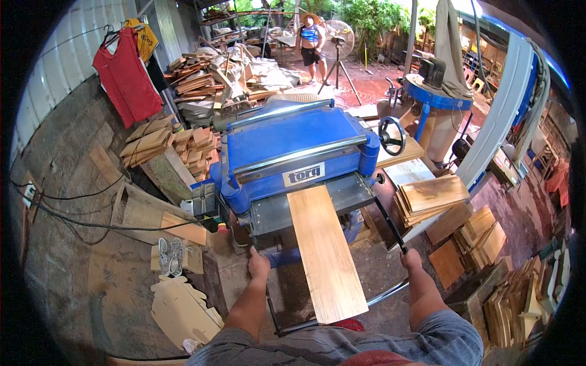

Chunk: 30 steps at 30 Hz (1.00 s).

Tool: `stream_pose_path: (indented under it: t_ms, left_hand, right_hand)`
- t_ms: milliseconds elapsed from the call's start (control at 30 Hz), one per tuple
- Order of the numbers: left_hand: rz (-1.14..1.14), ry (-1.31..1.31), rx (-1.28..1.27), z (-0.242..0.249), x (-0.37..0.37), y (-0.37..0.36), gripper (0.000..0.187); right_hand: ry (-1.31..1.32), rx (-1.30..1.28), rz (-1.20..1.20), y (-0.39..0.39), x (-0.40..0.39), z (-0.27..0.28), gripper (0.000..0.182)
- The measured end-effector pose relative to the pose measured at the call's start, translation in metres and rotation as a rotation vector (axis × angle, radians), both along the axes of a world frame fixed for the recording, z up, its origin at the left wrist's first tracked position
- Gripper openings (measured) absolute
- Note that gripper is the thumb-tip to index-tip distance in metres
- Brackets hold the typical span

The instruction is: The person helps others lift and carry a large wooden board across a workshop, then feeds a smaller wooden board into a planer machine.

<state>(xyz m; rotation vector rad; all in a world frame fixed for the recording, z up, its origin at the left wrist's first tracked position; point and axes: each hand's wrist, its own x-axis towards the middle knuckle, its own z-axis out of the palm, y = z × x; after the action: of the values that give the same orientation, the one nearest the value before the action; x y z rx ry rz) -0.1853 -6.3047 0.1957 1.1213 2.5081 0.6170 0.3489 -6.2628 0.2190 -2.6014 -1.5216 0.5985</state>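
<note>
A blue thickness planer (290, 143) stands in front of me. A long wooden board (326, 259) lies with its far end at the planer's mouth, on the dark bed (268, 219), and its near end over the front roller (390, 293). My right hand (412, 260) is closed around the black side bar (390, 222) of the roller frame, right of the board. My left hand (259, 264) is at the left side bar (271, 308), closed with its thumb up; its fingers are partly hidden. Neither hand touches the board.
Stacked boards (433, 195) sit right of the planer, and more wood (519, 299) stands at lower right. Scrap wood (198, 152) is piled at left, near a black cable (116, 226) and shoes (171, 256). Another person (310, 46) stands behind, beside a fan (339, 39).
</note>
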Motion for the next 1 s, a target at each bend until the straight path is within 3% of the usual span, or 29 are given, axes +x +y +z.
stream_pose_path:
  t_ms: [867,1000]
  left_hand:
    - [-0.002,0.005,0.023,-0.007,-0.002,0.001,0.053]
    - [0.008,-0.027,0.026,-0.041,-0.013,0.007,0.053]
  right_hand:
    - [-0.017,-0.021,0.017,0.003,0.003,-0.007,0.042]
    - [0.015,-0.024,0.008,0.004,0.004,-0.005,0.040]
